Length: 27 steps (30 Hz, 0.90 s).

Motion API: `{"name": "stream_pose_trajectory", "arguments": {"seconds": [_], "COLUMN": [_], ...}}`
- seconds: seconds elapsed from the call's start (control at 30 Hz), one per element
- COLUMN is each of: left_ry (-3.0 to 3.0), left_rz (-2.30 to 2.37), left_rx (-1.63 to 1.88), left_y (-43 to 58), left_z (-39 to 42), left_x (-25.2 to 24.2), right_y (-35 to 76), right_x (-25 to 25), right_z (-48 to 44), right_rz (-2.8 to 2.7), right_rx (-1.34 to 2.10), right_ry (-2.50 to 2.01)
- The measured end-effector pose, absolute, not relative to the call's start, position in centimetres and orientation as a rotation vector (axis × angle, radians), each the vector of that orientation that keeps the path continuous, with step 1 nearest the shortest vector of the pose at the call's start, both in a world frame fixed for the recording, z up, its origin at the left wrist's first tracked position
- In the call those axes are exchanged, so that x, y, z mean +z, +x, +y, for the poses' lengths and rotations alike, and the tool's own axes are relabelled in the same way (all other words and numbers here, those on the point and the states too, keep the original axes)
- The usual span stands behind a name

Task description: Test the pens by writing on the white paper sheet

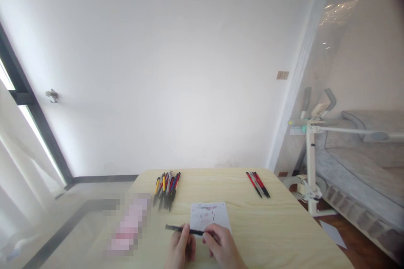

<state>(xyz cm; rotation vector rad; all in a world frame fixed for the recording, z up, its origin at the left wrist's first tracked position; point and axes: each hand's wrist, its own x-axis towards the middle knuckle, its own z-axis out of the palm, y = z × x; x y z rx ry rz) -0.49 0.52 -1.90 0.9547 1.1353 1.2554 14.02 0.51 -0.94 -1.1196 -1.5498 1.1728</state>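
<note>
A black pen (pixel 196 232) lies level between my two hands, above the near edge of a white sheet of paper (pixel 211 214) with red and dark scribbles. My left hand (pixel 181 247) is closed around its middle, thumb on top, and one end sticks out to the left. At the other end, my right hand (pixel 222 243) pinches the pen with thumb and fingers. Farther off on the left lies a bunch of several pens (pixel 166 189) in yellow, red, blue and grey. A smaller group of red and grey pens (pixel 258 185) rests at the far right.
All this is on a pale wooden table (pixel 271 227) against a white wall. A blurred pink object (pixel 131 225) is at the table's left edge. On the right stand an exercise machine (pixel 312 155) and a grey sofa (pixel 360 151); a paper sheet (pixel 333 234) lies on the floor.
</note>
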Motion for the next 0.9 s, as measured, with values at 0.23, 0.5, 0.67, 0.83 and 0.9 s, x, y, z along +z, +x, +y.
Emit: {"name": "stream_pose_trajectory", "arguments": {"seconds": [0.23,0.5,0.67,0.83,0.9], "left_ry": [1.033,1.027,1.026,1.009,0.995], "left_rz": [1.136,1.166,1.147,1.135,1.126], "left_rx": [1.218,1.196,1.205,1.217,1.234], "left_y": [-0.58,-0.54,-0.7,-0.59,-0.5], "left_z": [0.24,0.31,0.37,0.38,0.36], "left_x": [-1.1,-1.03,-1.47,-1.53,-1.47], "right_y": [14.1,14.1,14.11,14.2,14.22], "right_x": [-0.77,-0.5,-0.53,-0.74,-0.67], "right_z": [0.35,0.22,0.26,0.3,0.24], "right_rz": [-1.543,-1.558,-1.559,-1.56,-1.558], "right_rx": [1.169,1.159,1.154,1.156,1.161], "right_ry": [-1.117,-1.102,-1.121,-1.106,-1.101]}}
